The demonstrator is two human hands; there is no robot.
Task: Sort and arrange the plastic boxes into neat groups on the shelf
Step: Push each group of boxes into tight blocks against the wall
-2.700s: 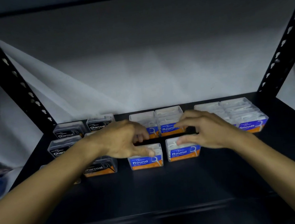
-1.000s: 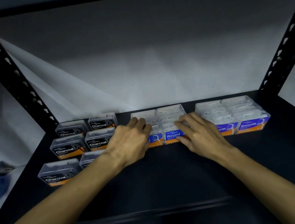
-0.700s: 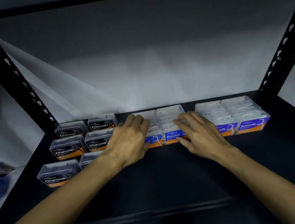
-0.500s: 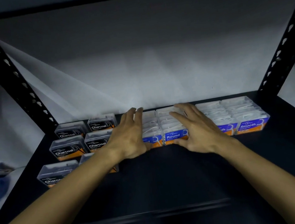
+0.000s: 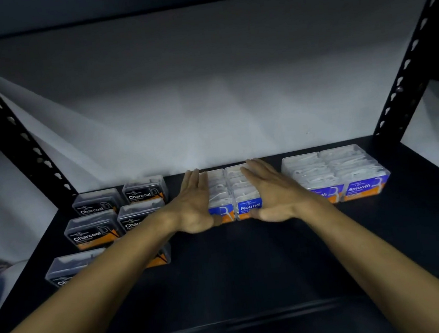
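Clear plastic blue-labelled "Round" boxes sit squeezed between flat, straight-fingered left hand and right hand — uneven pressure could skew the rows.

Stockroom or shop storage, apparently. Black metal shelf with perforated slotted uprights, plain white wall behind. Retail-packed plastic boxes in labelled groups: Charcoal boxes left, Round boxes centre, Smooth boxes right.
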